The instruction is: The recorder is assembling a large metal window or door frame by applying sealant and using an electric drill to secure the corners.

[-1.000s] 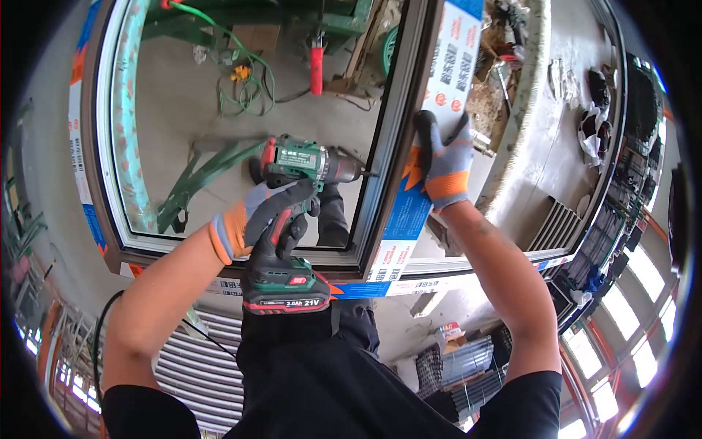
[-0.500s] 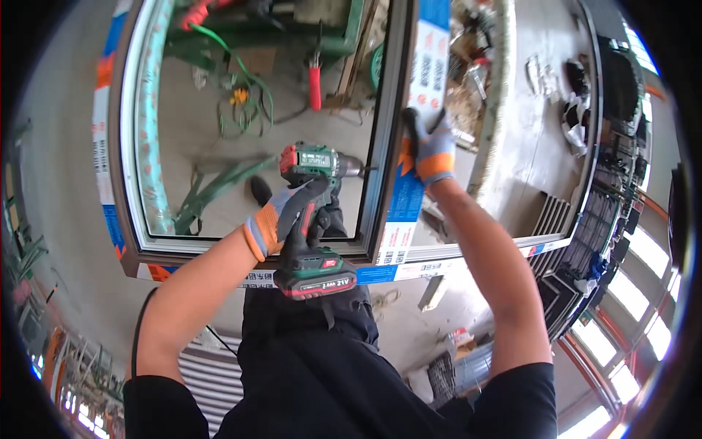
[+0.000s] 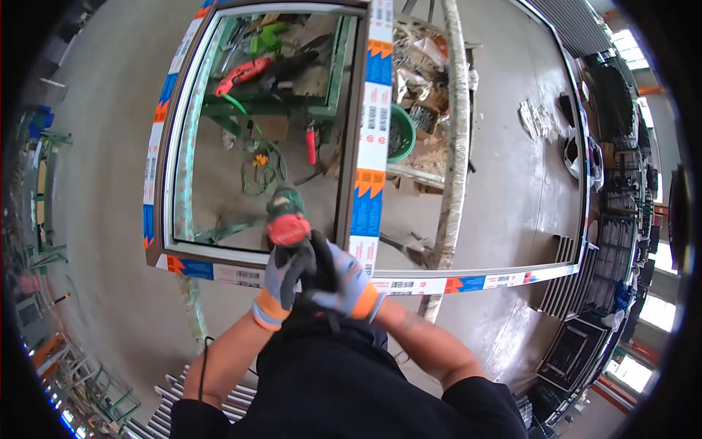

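A green and red cordless drill (image 3: 287, 218) is in front of my body, its red rear end facing me and its chuck out of sight. My left hand (image 3: 281, 285), in a grey, black and orange work glove, is closed round its handle. My right hand (image 3: 347, 285), gloved alike, is close against the handle and the left hand; its fingers are smeared, so its grip is unclear. Beyond both hands lies a large window frame (image 3: 270, 6), its bars covered with blue, white and orange protective tape (image 3: 369, 168). The drill's battery is hidden.
Under the frame run wrapped support bars (image 3: 453, 146). Through its opening show a green workbench (image 3: 256, 104) with a red power tool (image 3: 245, 75), a green cable and a red-handled tool (image 3: 311, 145). A green bucket (image 3: 401, 133) stands beside scrap. Metal profiles (image 3: 164, 410) lie at lower left.
My right hand has left the taped bar and come in beside the left. The drill has swung from pointing right to pointing away from me. The whole view has shifted.
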Tool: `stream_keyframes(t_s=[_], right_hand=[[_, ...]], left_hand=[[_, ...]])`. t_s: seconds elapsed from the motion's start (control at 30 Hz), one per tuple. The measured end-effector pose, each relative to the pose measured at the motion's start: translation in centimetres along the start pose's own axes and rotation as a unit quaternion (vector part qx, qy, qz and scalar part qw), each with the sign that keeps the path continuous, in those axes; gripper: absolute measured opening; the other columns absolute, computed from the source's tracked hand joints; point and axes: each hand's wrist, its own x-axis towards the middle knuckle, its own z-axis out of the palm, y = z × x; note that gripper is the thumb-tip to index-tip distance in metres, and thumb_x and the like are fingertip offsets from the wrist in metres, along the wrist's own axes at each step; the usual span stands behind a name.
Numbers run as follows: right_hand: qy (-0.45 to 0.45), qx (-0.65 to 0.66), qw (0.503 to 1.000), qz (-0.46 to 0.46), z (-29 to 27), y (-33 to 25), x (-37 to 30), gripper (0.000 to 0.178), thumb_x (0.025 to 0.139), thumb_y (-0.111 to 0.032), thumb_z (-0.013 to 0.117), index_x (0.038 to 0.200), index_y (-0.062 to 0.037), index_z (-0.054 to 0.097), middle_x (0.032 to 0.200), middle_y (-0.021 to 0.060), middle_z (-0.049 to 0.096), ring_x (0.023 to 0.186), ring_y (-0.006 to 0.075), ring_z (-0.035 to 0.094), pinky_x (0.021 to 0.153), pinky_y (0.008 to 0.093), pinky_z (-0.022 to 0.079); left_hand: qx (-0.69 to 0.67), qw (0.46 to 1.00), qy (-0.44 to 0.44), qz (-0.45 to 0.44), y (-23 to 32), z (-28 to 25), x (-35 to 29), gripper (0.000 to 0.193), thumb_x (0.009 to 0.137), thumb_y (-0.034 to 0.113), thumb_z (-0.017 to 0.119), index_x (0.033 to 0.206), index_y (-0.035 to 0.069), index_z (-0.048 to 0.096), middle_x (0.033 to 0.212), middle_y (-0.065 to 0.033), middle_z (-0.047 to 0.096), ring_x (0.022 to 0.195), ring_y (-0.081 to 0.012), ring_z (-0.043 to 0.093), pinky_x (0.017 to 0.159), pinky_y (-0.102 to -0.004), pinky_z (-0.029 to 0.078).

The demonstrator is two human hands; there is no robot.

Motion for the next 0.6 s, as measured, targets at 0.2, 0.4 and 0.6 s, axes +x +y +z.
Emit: stream_keyframes(t_s=[0.2, 0.4, 0.6], right_hand=[[0.003, -0.016, 1.0, -0.016, -6.3, 2.3, -2.9, 0.06, 0.078, -0.005, 0.068, 0.134, -0.0015, 0.049, 0.133, 0.0193, 0.053, 0.129, 0.0368, 0.048, 0.11, 0.0415, 0.036], [0.283, -0.074, 0.95, 0.107, -12.0, 6.9, -4.0, 0.034, 0.076, -0.007, 0.07, 0.108, 0.0006, 0.064, 0.099, 0.0194, 0.069, 0.094, 0.0309, 0.068, 0.083, 0.0382, 0.052], [0.402, -0.156, 0.879, 0.204, -17.5, 14.0, 1.8, 0.049, 0.077, -0.015, 0.07, 0.122, -0.0012, 0.056, 0.1, 0.0221, 0.069, 0.094, 0.0373, 0.067, 0.082, 0.043, 0.051]], left_hand=[[0.121, 0.988, -0.075, 0.063, -2.0, 5.0, -0.8, 0.068, 0.088, 0.012, 0.069, 0.147, 0.003, 0.037, 0.132, -0.0129, 0.057, 0.117, -0.0223, 0.057, 0.098, -0.0325, 0.043], [0.394, 0.906, 0.108, 0.114, 1.7, 6.0, 0.9, 0.052, 0.087, 0.013, 0.066, 0.135, 0.002, 0.05, 0.121, -0.0158, 0.063, 0.111, -0.0361, 0.057, 0.095, -0.0394, 0.045], [0.6, 0.715, 0.336, 0.13, -8.9, -4.0, 0.0, 0.047, 0.084, 0.015, 0.067, 0.128, 0.004, 0.054, 0.116, -0.0151, 0.063, 0.115, -0.0368, 0.053, 0.102, -0.0458, 0.039]])
